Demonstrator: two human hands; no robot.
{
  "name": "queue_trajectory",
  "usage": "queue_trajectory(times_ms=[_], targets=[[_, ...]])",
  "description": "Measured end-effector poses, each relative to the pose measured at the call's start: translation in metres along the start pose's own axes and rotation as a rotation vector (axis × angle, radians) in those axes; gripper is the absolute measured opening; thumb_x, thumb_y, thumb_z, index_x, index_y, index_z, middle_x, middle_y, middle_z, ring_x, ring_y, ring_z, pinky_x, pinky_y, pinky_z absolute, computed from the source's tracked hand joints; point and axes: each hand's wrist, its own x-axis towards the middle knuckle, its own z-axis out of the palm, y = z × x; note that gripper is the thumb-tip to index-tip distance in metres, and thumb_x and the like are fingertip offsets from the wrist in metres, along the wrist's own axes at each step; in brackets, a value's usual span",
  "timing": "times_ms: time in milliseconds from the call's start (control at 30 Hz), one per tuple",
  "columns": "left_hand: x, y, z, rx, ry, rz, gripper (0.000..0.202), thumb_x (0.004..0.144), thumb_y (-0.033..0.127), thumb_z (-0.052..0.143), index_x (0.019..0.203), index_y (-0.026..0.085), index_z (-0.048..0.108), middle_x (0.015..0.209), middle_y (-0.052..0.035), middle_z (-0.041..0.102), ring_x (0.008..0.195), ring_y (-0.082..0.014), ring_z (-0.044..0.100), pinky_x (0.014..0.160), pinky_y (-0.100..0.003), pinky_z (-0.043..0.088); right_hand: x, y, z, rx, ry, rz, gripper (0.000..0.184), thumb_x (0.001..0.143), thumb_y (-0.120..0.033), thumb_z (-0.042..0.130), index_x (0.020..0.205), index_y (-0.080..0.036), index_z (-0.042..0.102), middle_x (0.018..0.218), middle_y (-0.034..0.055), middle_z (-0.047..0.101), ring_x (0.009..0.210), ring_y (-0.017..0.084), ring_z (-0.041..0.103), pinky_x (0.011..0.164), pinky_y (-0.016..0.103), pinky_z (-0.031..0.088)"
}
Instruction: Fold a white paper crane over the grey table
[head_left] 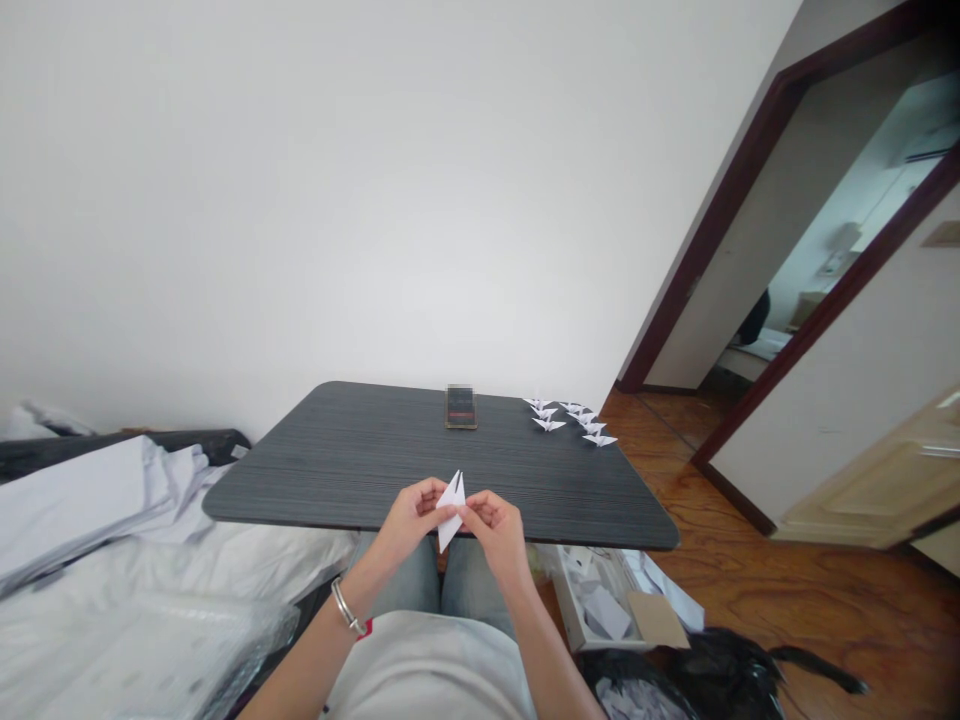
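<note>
Both my hands meet just in front of the near edge of a dark grey table (337,470). Between them is a small folded piece of white paper (451,510), narrow and pointed at top and bottom. My left hand (411,518) pinches its left side with thumb and fingers. My right hand (495,528) pinches its right side, fingers curled in. A silver bracelet (346,608) sits on my left wrist.
Several folded white paper cranes (570,416) stand in rows at the table's far right corner. A small dark box (460,407) stands at the far middle. A white box of paper scraps (600,600) and black bag lie on the wood floor at right. White bedding is at left.
</note>
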Motion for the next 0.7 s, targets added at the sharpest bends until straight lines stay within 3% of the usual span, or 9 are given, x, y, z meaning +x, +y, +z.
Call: queue_trajectory(times_ms=[100, 333, 700], targets=[[0.000, 0.001, 0.001, 0.024, 0.037, 0.015, 0.023, 0.061, 0.026, 0.072, 0.073, 0.011, 0.058, 0.067, -0.0003, 0.062, 0.061, -0.0117, 0.056, 0.060, -0.022, 0.042, 0.001, 0.002, 0.000, -0.013, -0.048, 0.005, 0.017, 0.066, -0.032, 0.067, 0.066, -0.015, 0.063, 0.058, 0.0005, 0.063, 0.057, 0.016, 0.060, 0.059, 0.028, 0.050], [0.002, 0.004, 0.003, 0.094, 0.108, 0.028, 0.022, 0.059, 0.029, 0.071, 0.066, 0.011, 0.061, 0.060, 0.0003, 0.061, 0.054, -0.0112, 0.053, 0.055, -0.021, 0.040, 0.002, 0.003, 0.000, -0.094, 0.001, -0.134, 0.011, 0.070, -0.023, 0.062, 0.063, -0.015, 0.065, 0.062, -0.0003, 0.059, 0.060, 0.013, 0.055, 0.057, 0.023, 0.044], [-0.002, 0.007, 0.011, 0.032, 0.172, 0.008, 0.023, 0.060, 0.031, 0.071, 0.065, 0.012, 0.061, 0.057, 0.0015, 0.059, 0.051, -0.0094, 0.049, 0.051, -0.020, 0.036, -0.003, -0.003, 0.007, -0.017, 0.105, -0.099, 0.015, 0.070, -0.021, 0.063, 0.080, -0.017, 0.052, 0.061, -0.0012, 0.061, 0.055, 0.013, 0.058, 0.054, 0.024, 0.047]])
